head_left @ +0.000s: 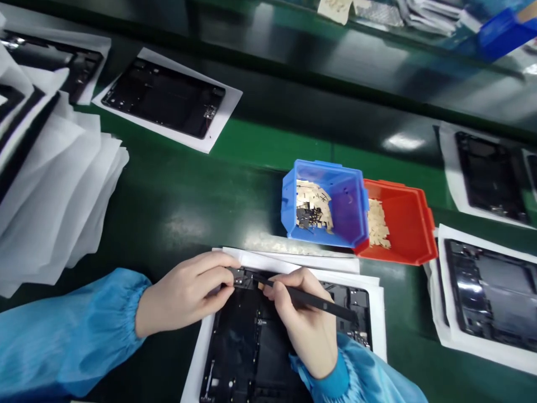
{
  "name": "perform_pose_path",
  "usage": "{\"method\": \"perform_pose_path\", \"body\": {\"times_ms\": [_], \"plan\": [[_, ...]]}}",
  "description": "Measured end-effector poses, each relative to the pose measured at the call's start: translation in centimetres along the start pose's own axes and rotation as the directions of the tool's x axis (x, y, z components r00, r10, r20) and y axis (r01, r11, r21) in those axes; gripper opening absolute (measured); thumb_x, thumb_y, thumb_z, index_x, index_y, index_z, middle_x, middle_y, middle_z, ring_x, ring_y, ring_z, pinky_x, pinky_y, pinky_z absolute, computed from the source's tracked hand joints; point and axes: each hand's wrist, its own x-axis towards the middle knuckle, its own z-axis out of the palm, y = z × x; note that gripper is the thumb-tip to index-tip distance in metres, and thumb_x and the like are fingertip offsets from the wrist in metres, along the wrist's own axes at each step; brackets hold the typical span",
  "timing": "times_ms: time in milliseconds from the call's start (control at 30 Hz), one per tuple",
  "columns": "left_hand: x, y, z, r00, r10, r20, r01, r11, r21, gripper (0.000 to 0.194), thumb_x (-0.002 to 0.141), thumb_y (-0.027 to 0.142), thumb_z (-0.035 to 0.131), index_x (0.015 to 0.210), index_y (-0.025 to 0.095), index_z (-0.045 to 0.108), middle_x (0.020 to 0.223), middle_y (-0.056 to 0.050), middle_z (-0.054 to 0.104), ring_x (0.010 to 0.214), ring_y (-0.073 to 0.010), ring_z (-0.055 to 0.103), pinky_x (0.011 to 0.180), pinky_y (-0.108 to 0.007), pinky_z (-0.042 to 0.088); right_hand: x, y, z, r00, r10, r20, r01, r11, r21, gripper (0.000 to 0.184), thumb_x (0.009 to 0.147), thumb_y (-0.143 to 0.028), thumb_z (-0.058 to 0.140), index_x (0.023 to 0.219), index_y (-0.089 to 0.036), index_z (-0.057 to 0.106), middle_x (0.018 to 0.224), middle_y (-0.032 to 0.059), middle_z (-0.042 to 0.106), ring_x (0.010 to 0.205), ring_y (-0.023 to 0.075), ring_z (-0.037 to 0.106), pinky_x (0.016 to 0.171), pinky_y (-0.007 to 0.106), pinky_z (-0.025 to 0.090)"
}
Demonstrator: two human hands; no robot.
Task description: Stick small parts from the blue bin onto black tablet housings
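A black tablet housing (235, 336) lies on white sheets (378, 313) in front of me. My right hand (308, 324) grips black tweezers (319, 302), their tip at the housing's upper edge. By that tip is a small tan piece (260, 286), partly covered by my fingers. My left hand (191, 291) has thumb and fingers pinched at the housing's upper left corner, beside a small dark part with metal spots (240, 278). What lies between those fingertips is hidden.
Beyond the housing stand a blue bin (348, 207) with pale and black small pieces and a red bin (405, 224) with pale pieces. Paper sheets (84, 184) are stacked at left. Other housings on paper (168, 98) lie around, some at right (499, 296). A shelf (377, 73) runs behind.
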Motion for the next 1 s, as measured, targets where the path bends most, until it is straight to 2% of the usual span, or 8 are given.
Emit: {"method": "perform_pose_path", "body": {"times_ms": [433, 667, 1000], "plan": [[0.13, 0.06, -0.13, 0.997, -0.071, 0.006, 0.071, 0.995, -0.063, 0.009, 0.083, 0.008, 0.051, 0.082, 0.016, 0.055, 0.110, -0.004, 0.058, 0.089, -0.0081, 0.058, 0.079, -0.017, 0.049, 0.25, 0.15, 0.12, 1.000, 0.009, 0.021, -0.008, 1.000, -0.028, 0.011, 0.084, -0.022, 0.057, 0.074, -0.020, 0.056, 0.065, -0.0042, 0.064, 0.058, 0.0092, 0.060, 0.055, 0.019, 0.045], [0.15, -0.09, -0.02, 0.999, -0.045, 0.002, 0.045, 0.997, -0.060, 0.009, 0.083, 0.006, 0.052, 0.083, 0.015, 0.055, 0.110, -0.004, 0.056, 0.096, -0.0087, 0.056, 0.086, -0.017, 0.046, 0.39, -0.18, 0.22, 0.999, 0.039, 0.016, -0.039, 0.998, -0.049, 0.011, 0.083, -0.022, 0.059, 0.073, -0.019, 0.056, 0.064, -0.0037, 0.064, 0.056, 0.0098, 0.059, 0.053, 0.019, 0.045], [0.03, -0.10, 0.01, 0.998, -0.059, 0.021, 0.060, 0.997, -0.054, 0.010, 0.083, 0.007, 0.052, 0.084, 0.016, 0.055, 0.111, -0.004, 0.056, 0.096, -0.0093, 0.056, 0.084, -0.018, 0.047, 0.54, -0.14, 0.04, 0.997, 0.069, 0.036, -0.069, 0.998, 0.004, 0.010, 0.084, -0.022, 0.057, 0.074, -0.019, 0.055, 0.066, -0.0032, 0.065, 0.058, 0.0108, 0.061, 0.056, 0.020, 0.047]]}}
